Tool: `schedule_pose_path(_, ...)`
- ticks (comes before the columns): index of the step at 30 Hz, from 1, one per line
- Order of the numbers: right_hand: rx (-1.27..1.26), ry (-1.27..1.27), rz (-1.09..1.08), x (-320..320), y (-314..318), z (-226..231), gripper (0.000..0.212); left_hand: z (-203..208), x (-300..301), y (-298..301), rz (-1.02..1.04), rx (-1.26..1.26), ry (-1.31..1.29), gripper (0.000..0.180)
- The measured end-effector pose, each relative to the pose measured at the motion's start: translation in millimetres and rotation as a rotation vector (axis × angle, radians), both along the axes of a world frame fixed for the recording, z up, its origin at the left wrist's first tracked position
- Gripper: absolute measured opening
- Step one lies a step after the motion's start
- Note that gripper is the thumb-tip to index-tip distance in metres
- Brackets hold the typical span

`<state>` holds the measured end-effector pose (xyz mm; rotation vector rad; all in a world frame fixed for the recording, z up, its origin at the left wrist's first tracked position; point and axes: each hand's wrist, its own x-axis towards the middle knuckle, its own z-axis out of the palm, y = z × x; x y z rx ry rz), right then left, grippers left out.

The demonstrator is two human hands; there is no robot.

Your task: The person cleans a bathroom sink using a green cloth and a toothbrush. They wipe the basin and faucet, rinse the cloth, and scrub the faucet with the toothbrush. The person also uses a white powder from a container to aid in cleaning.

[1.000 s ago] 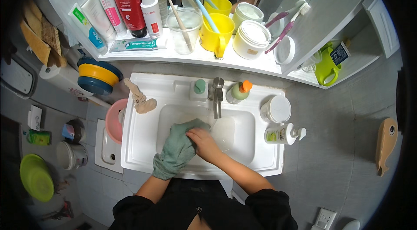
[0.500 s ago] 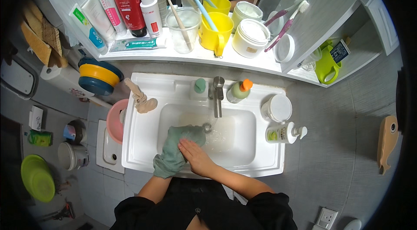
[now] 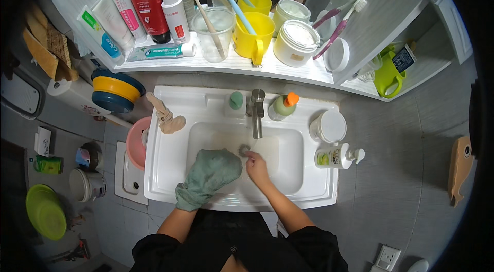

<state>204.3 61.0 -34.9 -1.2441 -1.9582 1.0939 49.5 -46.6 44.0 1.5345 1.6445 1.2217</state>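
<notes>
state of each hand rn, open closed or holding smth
Left hand: hidden inside the green cloth; open or closed can't be told.
Right hand: fingers curled by the sink drain; grip unclear.

Left hand lost inside the green cloth [image 3: 212,171], every finger covered, any contact between right hand [image 3: 258,170] and drain [image 3: 243,149] too small to call, pink basin [image 3: 134,146] partly tucked behind the sink [image 3: 320,187], white round object [image 3: 418,266] sliced by the lower edge.
</notes>
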Motion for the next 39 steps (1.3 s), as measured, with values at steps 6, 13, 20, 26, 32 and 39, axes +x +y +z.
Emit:
schedule_pose_path(6, 0.42, 0.171, -0.056, -18, 81, 88, 0.008, 18, -14, -7, -0.087, -0.174, -0.159, 0.032)
schedule_pose_path(13, -0.303, 0.686, 0.158, -53, 133, 65, 0.018, -9, -8, -15, 0.087, -0.174, -0.769, 0.029)
schedule_pose_path(20, -0.164, 0.136, 0.258, -43, 45, 24, 0.029, -8, -23, -12, -0.087, 0.048, 0.334, 0.024)
schedule_pose_path(26, -1.048, 0.05, 0.374, -48, 8, -38, 0.03, 18, -24, -7, -0.062, -0.075, -0.141, 0.03)
schedule_pose_path(32, -0.471, 0.002, 0.286, -75, 10, -83, 0.025, -55, -56, -47, 0.149, -0.131, 0.359, 0.039)
schedule_pose_path(39, -0.308, 0.043, 0.311, -102, 10, -116, 0.025, -109, -74, -104, 0.423, -0.279, -0.57, 0.047)
